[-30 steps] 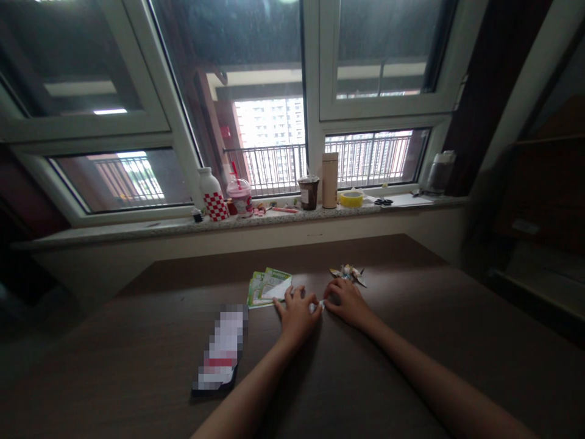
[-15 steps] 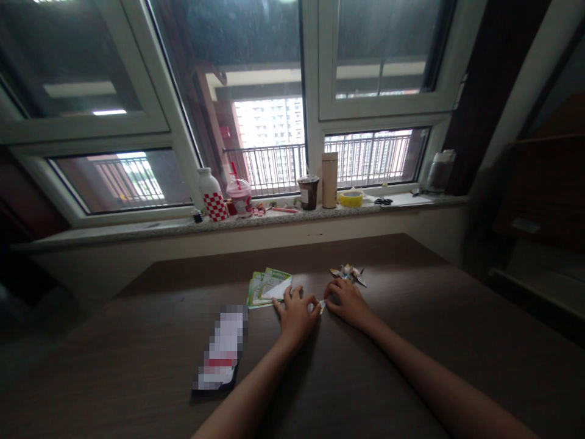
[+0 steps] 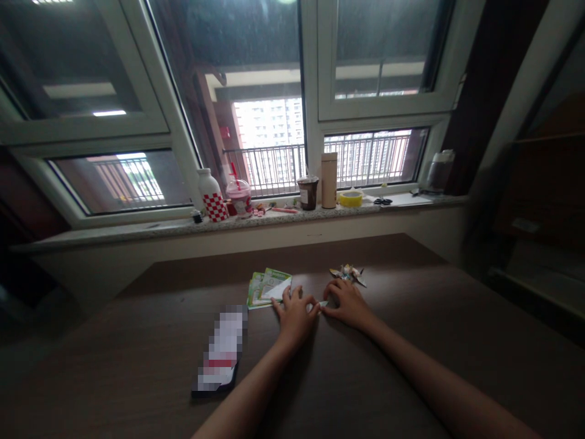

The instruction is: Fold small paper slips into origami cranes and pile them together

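A small folded piece of paper (image 3: pixel 323 303) lies between my two hands, low over the brown table, mostly hidden by fingers. My left hand (image 3: pixel 295 314) pinches its left end with thumb and index finger, while the other fingers spread toward a fan of green-and-white printed sheets (image 3: pixel 270 285). From the other side, my right hand (image 3: pixel 348 303) is closed on the paper with thumb and fingertips. Just beyond the right hand sits a small cluster of folded paper pieces (image 3: pixel 348 274).
A phone (image 3: pixel 219 350) with a blurred-out screen lies left of my left forearm. Along the windowsill (image 3: pixel 269 221) stand a checkered bottle (image 3: pixel 214 198), a pink drink cup (image 3: pixel 239 198), a dark drink cup (image 3: pixel 308 194), a beige flask (image 3: pixel 329 181), yellow tape (image 3: pixel 350 199) and scissors (image 3: pixel 382 201).
My right fingertips have moved slightly left, closer to my left hand. The paper between them has shifted and shows a paler side. The other things have stayed put.
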### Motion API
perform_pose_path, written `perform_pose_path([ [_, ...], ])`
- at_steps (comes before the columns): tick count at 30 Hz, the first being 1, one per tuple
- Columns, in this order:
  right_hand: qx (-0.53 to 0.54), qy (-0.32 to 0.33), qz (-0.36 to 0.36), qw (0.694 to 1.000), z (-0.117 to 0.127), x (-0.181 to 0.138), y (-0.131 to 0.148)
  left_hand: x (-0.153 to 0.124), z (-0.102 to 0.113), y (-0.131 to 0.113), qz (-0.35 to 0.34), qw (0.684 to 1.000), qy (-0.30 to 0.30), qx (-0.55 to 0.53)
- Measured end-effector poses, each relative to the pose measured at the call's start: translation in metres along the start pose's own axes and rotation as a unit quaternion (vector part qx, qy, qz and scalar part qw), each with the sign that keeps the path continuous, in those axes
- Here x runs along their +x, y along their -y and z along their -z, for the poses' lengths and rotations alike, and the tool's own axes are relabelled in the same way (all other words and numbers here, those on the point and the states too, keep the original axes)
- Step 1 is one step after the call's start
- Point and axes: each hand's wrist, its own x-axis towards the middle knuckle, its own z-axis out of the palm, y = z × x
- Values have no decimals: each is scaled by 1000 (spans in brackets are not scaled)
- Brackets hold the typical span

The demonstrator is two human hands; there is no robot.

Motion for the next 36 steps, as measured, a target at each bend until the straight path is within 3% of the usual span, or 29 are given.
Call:
perform_pose_path([
  [28,57,5,6,998,-1,0,-9,-3,2,5,-1,1000,-2,-6],
  [36,30,-10,0,999,-3,3,-8,-2,0,5,1,1000,-4,-4],
])
